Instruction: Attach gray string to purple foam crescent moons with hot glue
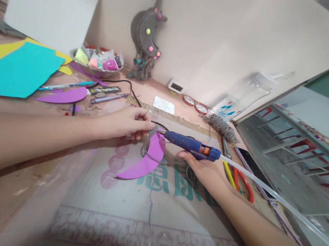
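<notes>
"Purple crescent (156, 153), where?"
"Centre, over the printed sheet (112, 203); left hand (138, 125) pinching its grey-wound far tip, right hand (202, 170) gripping the blue glue gun (185, 142)."
"Risk?"
"Nozzle (162, 132)'s beside the fingertips (150, 126); a slip could burn them."
"Containers?"
"Far left, a metal bowl (94, 71) of colourful packets (110, 65); far right, a bottle (250, 95), contents unclear."

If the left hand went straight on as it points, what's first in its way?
The left hand would likely meet the blue glue gun first, at its nozzle, though depth is unclear.
</notes>
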A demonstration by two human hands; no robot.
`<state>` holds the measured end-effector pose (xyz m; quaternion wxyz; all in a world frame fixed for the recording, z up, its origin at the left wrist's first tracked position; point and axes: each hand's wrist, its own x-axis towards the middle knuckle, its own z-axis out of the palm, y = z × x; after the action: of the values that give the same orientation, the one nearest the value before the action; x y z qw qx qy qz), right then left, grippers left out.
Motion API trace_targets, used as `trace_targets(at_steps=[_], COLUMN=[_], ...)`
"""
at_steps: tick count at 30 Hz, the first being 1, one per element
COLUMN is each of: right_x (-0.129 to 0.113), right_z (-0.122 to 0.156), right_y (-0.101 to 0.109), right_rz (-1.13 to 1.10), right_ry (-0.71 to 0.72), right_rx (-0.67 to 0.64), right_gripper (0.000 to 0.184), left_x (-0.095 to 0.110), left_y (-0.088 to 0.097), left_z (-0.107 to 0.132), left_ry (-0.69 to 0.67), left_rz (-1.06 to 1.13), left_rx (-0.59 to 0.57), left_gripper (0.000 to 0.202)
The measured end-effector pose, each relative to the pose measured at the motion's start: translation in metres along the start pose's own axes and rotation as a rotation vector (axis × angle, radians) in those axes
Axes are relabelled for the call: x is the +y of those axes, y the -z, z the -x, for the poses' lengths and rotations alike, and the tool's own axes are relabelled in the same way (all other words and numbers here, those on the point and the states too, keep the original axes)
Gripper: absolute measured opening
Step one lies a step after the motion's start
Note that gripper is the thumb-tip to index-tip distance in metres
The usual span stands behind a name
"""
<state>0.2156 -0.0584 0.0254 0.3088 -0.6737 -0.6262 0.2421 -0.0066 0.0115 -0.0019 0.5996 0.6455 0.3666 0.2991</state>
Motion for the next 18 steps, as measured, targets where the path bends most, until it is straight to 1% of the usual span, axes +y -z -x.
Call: trace_targets(at_steps=[6,11,16,18], right_x=[-0.002,0.002,0.009,0.010], right_z=[-0.002,-0.003,-0.003,-0.004], right_y=[0.000,0.002,0.002,0.002], right_rz=[-0.001,-0.020,0.031,0.076], right_ry=[-0.017,-0.033,0.026,0.052], right_rx=[0.028,0.018,-0.020,-0.006], right_gripper=[0.018,0.017,0.018,0.020], left_x=[0.001,0.000,-0.002,-0.003], left_y=[-0.001,-0.001,0.001,0.001], left_z=[0.001,0.002,0.001,0.001], left_ry=[-0.005,-0.018,-0.037,-0.040], left_rz=[-0.006,-0.020,-0.038,-0.038], left_rx=[-0.001,-0.007,-0.017,-0.021], left_gripper=[0.019,0.020,0.020,0.020])
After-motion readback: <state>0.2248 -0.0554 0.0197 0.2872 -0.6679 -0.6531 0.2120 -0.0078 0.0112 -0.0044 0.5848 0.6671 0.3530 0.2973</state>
